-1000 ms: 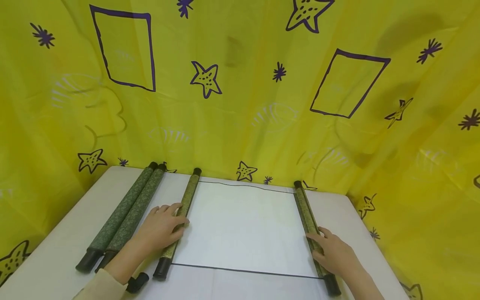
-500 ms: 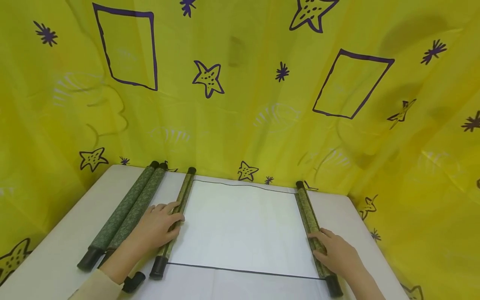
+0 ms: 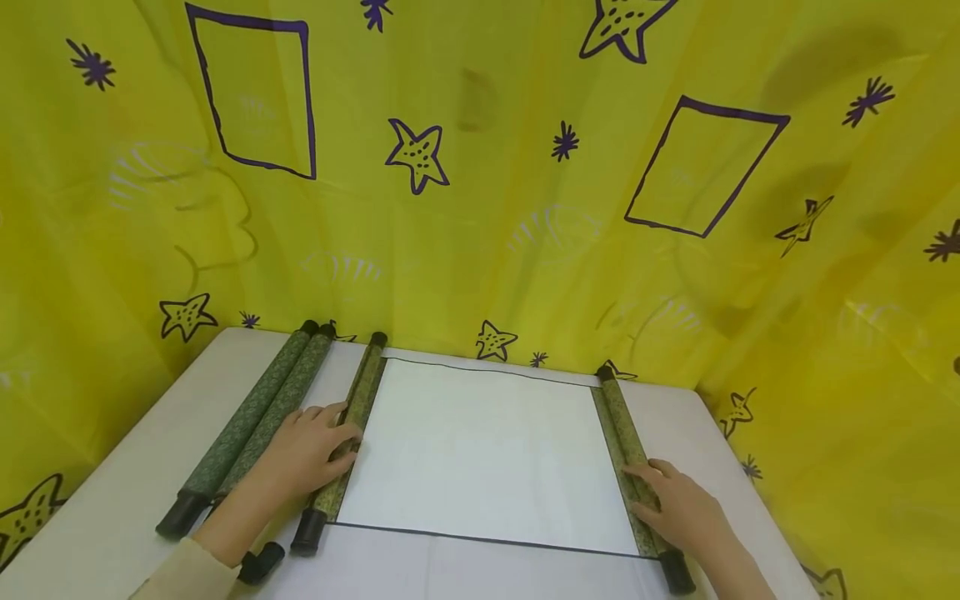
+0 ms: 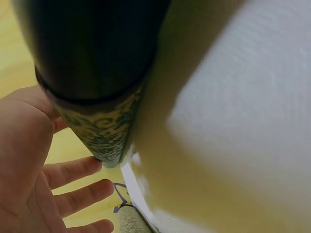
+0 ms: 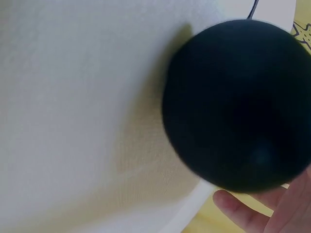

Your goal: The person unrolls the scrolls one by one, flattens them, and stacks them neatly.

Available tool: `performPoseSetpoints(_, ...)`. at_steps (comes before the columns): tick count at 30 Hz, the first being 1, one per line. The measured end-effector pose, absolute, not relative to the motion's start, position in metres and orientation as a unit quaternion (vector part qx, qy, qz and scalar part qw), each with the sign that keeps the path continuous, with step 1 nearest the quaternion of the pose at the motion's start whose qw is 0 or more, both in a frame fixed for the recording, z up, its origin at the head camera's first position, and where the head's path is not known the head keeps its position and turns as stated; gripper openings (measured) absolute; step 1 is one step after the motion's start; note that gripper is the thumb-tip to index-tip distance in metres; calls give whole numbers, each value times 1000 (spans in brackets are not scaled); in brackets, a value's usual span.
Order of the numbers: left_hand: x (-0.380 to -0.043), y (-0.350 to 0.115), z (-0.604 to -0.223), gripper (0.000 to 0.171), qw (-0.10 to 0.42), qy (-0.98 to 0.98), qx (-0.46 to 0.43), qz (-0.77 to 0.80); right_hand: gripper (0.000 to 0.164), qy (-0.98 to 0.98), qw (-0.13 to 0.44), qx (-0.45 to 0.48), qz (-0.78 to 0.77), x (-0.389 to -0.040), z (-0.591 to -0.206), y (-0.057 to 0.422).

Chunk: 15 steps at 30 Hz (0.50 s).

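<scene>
A scroll with a blank white sheet (image 3: 487, 450) lies partly unrolled across the table, between two rolled ends covered in green-gold patterned cloth. My left hand (image 3: 311, 442) grips the left roll (image 3: 369, 379) across its middle, thumb on the near side. On the other side, my right hand (image 3: 678, 508) holds the right roll (image 3: 621, 417) below its middle. Strips of patterned border show beside both rolls. A black end knob (image 4: 97, 48) fills the top of the left wrist view, with several fingers (image 4: 82, 194) extended below. In the right wrist view another black knob (image 5: 238, 107) hides much of the hand.
Two rolled green scrolls (image 3: 240, 425) lie side by side left of my left forearm. Near that sleeve, a further black knob (image 3: 261, 562) sticks out, its rod mostly hidden. A yellow curtain (image 3: 480, 208) with drawn stars stands behind the white table (image 3: 187, 408).
My left hand and the left roll have shifted left, and the right roll has turned slightly to the right. More of the sheet and of both patterned borders is exposed.
</scene>
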State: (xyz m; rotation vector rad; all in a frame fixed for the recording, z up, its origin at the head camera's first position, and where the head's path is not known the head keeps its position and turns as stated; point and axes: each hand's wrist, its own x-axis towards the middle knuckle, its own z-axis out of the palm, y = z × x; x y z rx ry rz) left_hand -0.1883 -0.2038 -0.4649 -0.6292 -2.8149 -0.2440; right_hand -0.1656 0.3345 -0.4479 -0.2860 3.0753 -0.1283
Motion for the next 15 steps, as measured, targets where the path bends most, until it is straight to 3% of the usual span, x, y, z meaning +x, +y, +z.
performPoseSetpoints(15, -182, -212, -460, 16, 117, -966, -212, -93, 56, 995, 39, -77, -50, -167, -452, 336)
